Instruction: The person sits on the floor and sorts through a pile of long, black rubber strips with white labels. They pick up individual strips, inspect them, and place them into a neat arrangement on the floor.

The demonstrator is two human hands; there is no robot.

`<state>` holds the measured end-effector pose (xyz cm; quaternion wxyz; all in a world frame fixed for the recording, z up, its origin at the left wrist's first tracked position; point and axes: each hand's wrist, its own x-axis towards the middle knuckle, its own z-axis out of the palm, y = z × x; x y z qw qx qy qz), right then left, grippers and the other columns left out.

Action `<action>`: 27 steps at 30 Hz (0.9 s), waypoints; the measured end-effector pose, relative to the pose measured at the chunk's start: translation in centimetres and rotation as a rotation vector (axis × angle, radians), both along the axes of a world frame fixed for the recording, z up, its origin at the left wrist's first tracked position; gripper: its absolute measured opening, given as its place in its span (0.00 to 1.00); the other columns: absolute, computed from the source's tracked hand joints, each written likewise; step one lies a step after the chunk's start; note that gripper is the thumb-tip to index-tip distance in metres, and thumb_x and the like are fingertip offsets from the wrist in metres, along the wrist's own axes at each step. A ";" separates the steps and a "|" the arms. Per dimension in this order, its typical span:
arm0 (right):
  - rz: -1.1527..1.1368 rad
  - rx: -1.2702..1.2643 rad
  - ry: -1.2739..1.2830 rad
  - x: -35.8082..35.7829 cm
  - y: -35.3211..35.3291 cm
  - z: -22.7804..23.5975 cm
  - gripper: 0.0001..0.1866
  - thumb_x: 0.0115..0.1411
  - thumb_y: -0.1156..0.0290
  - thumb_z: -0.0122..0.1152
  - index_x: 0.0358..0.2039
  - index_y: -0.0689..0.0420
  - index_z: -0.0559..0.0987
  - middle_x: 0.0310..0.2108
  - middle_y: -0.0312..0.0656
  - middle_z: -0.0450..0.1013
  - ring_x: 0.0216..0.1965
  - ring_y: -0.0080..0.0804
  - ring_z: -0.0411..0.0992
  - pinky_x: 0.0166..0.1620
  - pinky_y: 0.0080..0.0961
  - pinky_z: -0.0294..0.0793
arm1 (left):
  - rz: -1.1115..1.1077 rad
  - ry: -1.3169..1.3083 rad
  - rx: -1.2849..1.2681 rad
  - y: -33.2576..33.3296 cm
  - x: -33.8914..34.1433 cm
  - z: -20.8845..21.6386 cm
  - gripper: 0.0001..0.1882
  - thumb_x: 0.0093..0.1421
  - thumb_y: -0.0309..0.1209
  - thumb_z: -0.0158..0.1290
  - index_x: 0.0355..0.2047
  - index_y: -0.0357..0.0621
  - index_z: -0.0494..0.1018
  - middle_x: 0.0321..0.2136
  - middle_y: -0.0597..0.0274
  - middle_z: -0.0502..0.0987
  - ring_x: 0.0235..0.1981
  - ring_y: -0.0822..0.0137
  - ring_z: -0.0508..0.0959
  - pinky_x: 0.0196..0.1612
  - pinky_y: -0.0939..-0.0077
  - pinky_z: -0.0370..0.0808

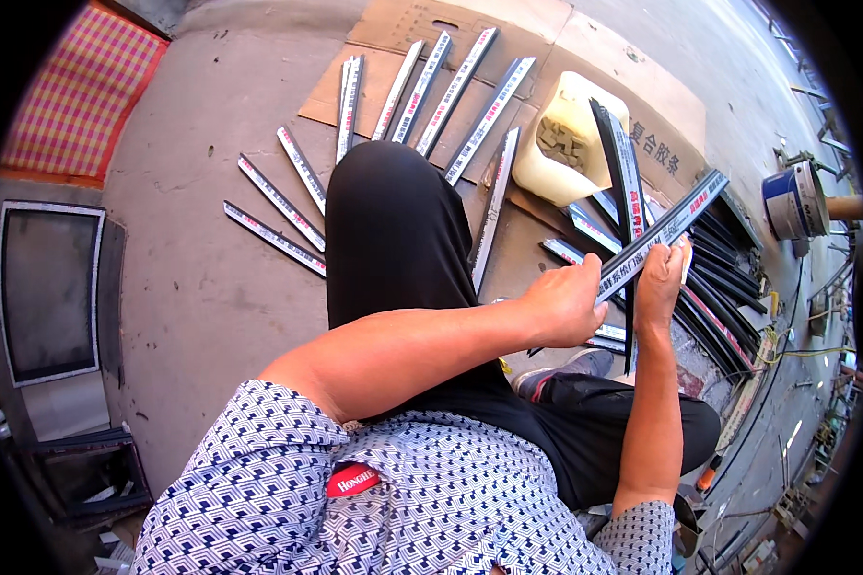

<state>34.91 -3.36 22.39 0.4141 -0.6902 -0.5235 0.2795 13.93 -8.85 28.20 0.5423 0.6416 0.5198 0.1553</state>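
Note:
A dark metal profile strip with a printed film (676, 218) slants up to the right in front of me. My left hand (568, 302) is closed round its lower end. Beside it my right hand (659, 286) is closed on the strip's middle, thumb against its side; a small white thing shows at its fingers, too small to name. Behind the held strip a second dark strip (623, 158) stands nearly upright; its lower end shows between my hands. Below and to the right lies a pile of dark strips (721, 287).
Several printed strips (458, 91) fan out beyond my knee, partly on flattened cardboard (681, 101). A cut-open cream plastic jug (537, 177) holds small grey pieces. At right lies a blue-and-white bucket (786, 203). A framed panel (52, 287) and checked cloth (86, 91) are at left.

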 end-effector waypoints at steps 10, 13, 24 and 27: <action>0.126 -0.048 0.089 1.4 0.0 -1.7 0.25 0.82 0.50 0.46 0.46 0.63 0.76 0.36 0.36 0.73 0.37 0.24 0.67 0.45 0.29 0.72 | 0.124 -0.011 0.070 0.2 0.1 -0.1 0.24 0.63 0.35 0.65 0.50 0.29 0.68 0.39 0.31 0.82 0.46 0.33 0.83 0.52 0.46 0.78; 0.137 -0.020 0.337 -0.2 -0.3 -1.0 0.26 0.83 0.49 0.44 0.50 0.62 0.77 0.40 0.35 0.73 0.40 0.24 0.68 0.50 0.27 0.71 | 0.150 -0.032 0.091 0.5 0.1 -0.2 0.24 0.63 0.35 0.65 0.49 0.29 0.69 0.38 0.31 0.82 0.45 0.34 0.84 0.51 0.46 0.79; 0.229 -0.201 0.406 0.6 -0.8 -2.1 0.33 0.78 0.39 0.49 0.51 0.61 0.79 0.45 0.38 0.78 0.46 0.21 0.72 0.53 0.24 0.71 | 0.294 -0.153 0.139 1.4 -0.4 0.6 0.24 0.62 0.33 0.65 0.49 0.28 0.68 0.36 0.34 0.83 0.41 0.38 0.86 0.47 0.50 0.81; 0.181 -0.226 0.377 0.3 -1.0 -2.0 0.31 0.77 0.40 0.54 0.50 0.61 0.79 0.43 0.38 0.78 0.44 0.20 0.71 0.51 0.23 0.70 | 0.313 -0.182 0.181 1.4 -0.4 0.6 0.25 0.62 0.33 0.65 0.50 0.27 0.68 0.36 0.35 0.83 0.40 0.40 0.86 0.46 0.51 0.81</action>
